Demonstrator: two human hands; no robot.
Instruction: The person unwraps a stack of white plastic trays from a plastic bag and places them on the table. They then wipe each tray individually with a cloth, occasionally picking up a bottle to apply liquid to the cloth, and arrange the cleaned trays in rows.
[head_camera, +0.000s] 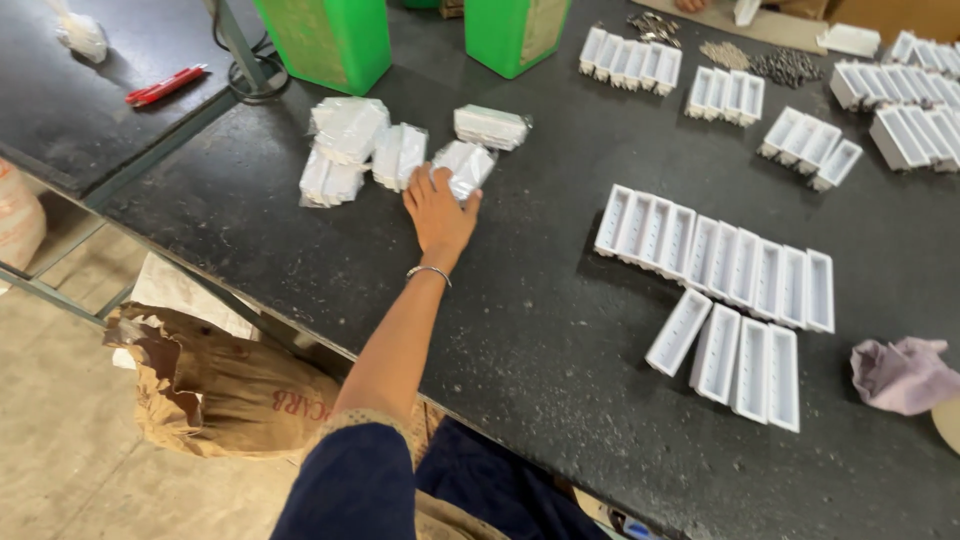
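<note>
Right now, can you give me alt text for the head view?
The left hand reaches across a dark worktable and touches a plastic-wrapped white packet beside a cluster of similar packets. Rows of open white trays lie further right; the right hand is out of view.

dark speckled worktable (500, 330); bare concrete floor (60, 440); second dark table (70, 110) alongside

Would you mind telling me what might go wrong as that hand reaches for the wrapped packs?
1. The left hand rests on one wrapped pack beside a loose pile of packs; a careless pull could scatter them.
2. The pile lies near the table edge, so a shoved pack might drop toward the paper sack.
3. A wide arm sweep could disturb the white trays.
</note>
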